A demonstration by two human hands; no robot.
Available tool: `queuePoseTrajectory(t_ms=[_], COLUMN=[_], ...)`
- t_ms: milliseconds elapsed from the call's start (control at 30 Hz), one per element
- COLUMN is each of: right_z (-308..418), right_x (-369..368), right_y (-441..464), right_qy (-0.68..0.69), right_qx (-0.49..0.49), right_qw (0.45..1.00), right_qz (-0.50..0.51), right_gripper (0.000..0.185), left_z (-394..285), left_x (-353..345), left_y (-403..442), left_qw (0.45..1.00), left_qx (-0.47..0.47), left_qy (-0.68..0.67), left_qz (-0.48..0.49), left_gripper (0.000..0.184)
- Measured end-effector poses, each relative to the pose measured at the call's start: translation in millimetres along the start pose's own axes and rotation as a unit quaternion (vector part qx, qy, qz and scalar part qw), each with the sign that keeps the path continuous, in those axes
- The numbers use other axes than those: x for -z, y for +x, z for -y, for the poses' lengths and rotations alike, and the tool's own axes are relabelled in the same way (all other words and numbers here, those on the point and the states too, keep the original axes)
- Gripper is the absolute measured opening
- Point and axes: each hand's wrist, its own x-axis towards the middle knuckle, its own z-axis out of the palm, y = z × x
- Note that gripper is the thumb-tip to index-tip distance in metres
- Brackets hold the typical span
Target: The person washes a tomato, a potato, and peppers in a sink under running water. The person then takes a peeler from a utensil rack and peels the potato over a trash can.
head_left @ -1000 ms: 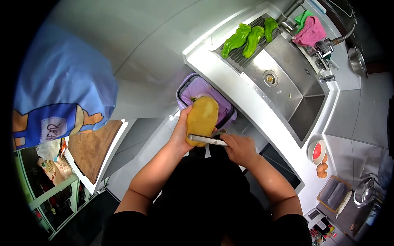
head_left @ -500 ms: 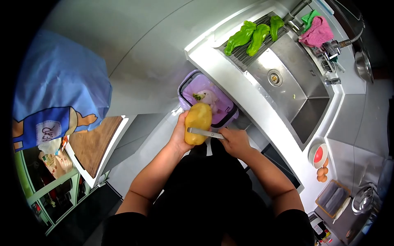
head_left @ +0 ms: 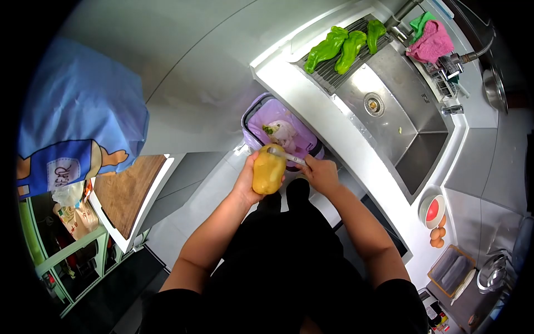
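My left hand (head_left: 248, 179) is closed around a large yellow potato (head_left: 268, 177), holding it from its left side. In my right hand (head_left: 321, 173) is a metal peeler (head_left: 287, 157), its head lying against the potato's upper end. Just beyond the potato is a trash bin (head_left: 248, 125) with a purple liner. A crumpled whitish bag with some green scraps (head_left: 279, 132) lies inside it. Part of the bin's near rim is hidden behind the potato and peeler.
To the right runs a white counter (head_left: 303, 108) with a steel sink (head_left: 384, 89). Green peppers (head_left: 327, 50) rest on its drying rack. Farther along are a bowl (head_left: 432, 211) and several eggs (head_left: 437, 236). A wooden board (head_left: 125, 192) and a blue cover (head_left: 83, 106) are at left.
The peeler has moved from the potato's lower part up to its far end, with my right hand slightly higher and to the right. The potato has shifted a little toward me.
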Motion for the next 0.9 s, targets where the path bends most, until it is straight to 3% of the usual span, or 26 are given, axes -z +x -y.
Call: queuePoseTrajectory(t_ms=[167, 233, 367, 467, 533, 667, 733, 867, 900], right_z=[-27, -47, -77, -85, -71, -56, -50, -53, -53], right_x=[-29, -41, -67, -72, -61, -49, -41, -54, -50], right_y=[12, 13, 7, -1, 4, 6, 5, 6, 7], right_qy=[0.011, 0.055, 0.157, 0.052, 0.284, 0.316, 0.6, 0.468, 0.544], right_qx=[-0.026, -0.186, -0.204, -0.128, -0.353, -0.418, -0.409, -0.506, -0.494], right_qw=[1.0, 0.98, 0.965, 0.987, 0.869, 0.824, 0.653, 0.673, 0.619], right_qz=[0.013, 0.051, 0.046, 0.085, 0.198, 0.216, 0.216, 0.268, 0.278], right_gripper=[0.034, 0.037, 0.038, 0.042, 0.042, 0.038, 0.037, 0.038, 0.038], left_z=[-3, -6, -14, -18, -19, -23, -24, -25, -26], left_x=[10, 1, 0, 11, 15, 14, 18, 24, 23], left_y=[3, -3, -6, 5, 8, 10, 11, 15, 15], left_qw=[1.0, 1.0, 0.999, 0.999, 0.997, 0.999, 0.999, 0.999, 0.999], left_qx=[-0.001, -0.003, -0.027, -0.011, -0.004, -0.01, -0.012, -0.03, -0.04], left_qy=[-0.011, 0.002, 0.019, -0.029, -0.072, -0.042, -0.04, -0.018, -0.006], left_qz=[-0.012, 0.002, -0.022, -0.008, -0.009, -0.012, -0.017, -0.007, -0.016], left_gripper=[0.048, 0.049, 0.051, 0.051, 0.051, 0.051, 0.051, 0.052, 0.053])
